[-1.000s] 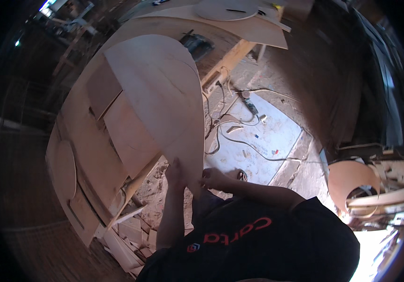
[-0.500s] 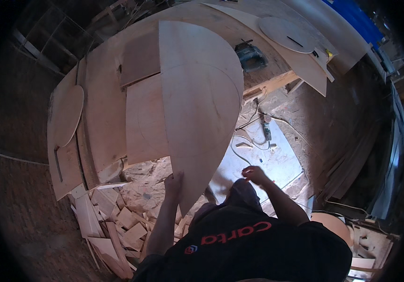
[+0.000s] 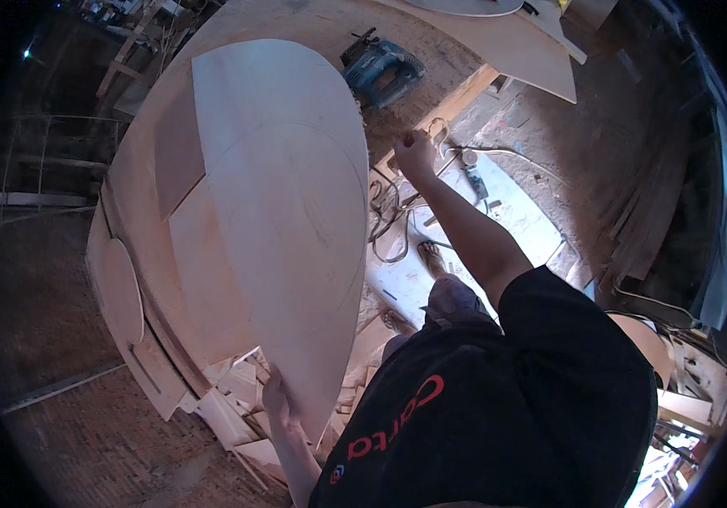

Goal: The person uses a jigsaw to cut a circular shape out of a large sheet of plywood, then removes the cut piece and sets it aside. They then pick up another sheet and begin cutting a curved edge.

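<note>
The left hand (image 3: 277, 396) has its grip clamped on the near lower edge of a large rounded plywood panel (image 3: 291, 220), fingers wrapped around the rim. The panel stands tilted, its near end low by the person's left side and its rounded far end rising over the big plywood surface (image 3: 139, 195) behind it. A faint curved pencil line runs across the panel's face. The right hand (image 3: 414, 152) is stretched far out to the right of the panel, fingers curled together at the edge of the surface; whether it grips anything there cannot be told. Just beyond it, on the sawdust-covered surface, sits a blue jigsaw (image 3: 380, 69). Below the right arm, tangled cables (image 3: 393, 220) lie on a pale sheet on the floor. Near the left hand, a heap of plywood offcuts (image 3: 232, 402) is piled against the surface, and an oval plywood cut-out (image 3: 118, 288) leans at the left.
</note>
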